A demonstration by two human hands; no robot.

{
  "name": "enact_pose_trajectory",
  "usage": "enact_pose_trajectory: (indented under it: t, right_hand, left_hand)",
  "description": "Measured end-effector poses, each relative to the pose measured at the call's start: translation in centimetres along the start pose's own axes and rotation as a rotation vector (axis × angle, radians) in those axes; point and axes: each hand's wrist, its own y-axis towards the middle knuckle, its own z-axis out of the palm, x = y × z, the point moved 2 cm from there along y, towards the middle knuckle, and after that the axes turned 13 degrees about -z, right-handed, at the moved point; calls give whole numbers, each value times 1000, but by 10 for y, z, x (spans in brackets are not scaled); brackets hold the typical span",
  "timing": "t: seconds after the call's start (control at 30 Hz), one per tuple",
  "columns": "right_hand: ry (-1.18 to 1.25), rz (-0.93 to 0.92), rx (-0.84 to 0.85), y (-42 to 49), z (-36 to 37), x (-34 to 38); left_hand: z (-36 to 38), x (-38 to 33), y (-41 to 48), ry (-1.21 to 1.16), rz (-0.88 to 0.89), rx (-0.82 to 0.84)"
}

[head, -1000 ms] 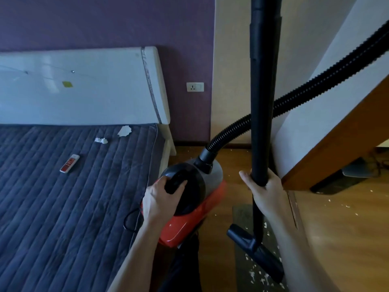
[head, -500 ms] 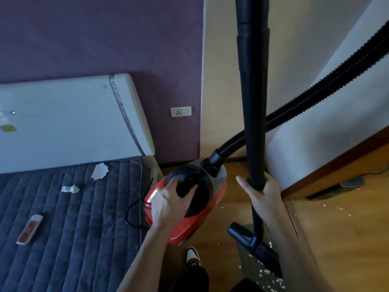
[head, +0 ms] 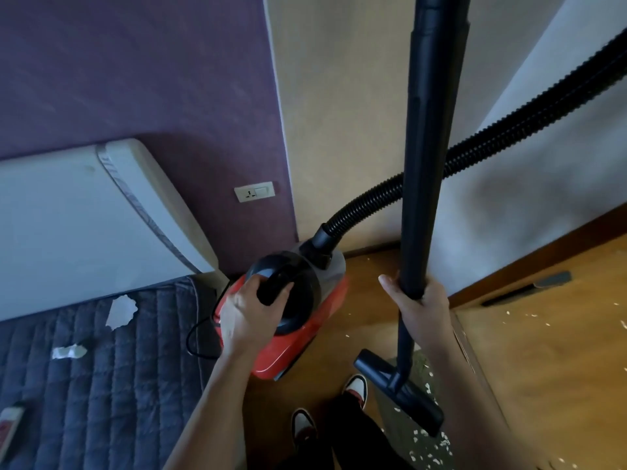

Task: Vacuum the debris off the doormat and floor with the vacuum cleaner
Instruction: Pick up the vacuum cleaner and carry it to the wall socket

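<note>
The red vacuum cleaner (head: 305,320) beside the bed (head: 101,385) is held by its handle in the left hand's (head: 247,317) curled fingers, the black tube (head: 431,164) is gripped by the right hand (head: 420,307), and the brush head (head: 400,388) should be laid flat on the doormat (head: 419,362) and slid slowly over the white bits (head: 427,452).

At left, dark grey quilted bed (head: 101,385) against a white headboard (head: 68,232), with a torn paper scrap (head: 120,312), a smaller crumpled scrap (head: 69,351) and a red-and-white remote (head: 8,425) lying on it, plus a white wall socket (head: 254,191) on the purple wall (head: 135,79).
</note>
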Motion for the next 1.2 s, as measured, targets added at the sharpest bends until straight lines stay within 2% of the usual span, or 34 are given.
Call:
enact_pose_trajectory:
  t: [0.4,0.57,0.77,1.2]
  right_hand:
    - [56,59,42,84,-37,-67]
    - [20,122,-39,108,-35,-120]
    - [5,98,-117,143,-24,-201]
    - [-66,-171,-212,176,29,-435]
  left_hand:
    - [80,-55,57,117,17,83]
    - [123,-54,77,143,44,124]
    - [201,-16,113,166,51,235]
    - [444,96,193,145,166,385]
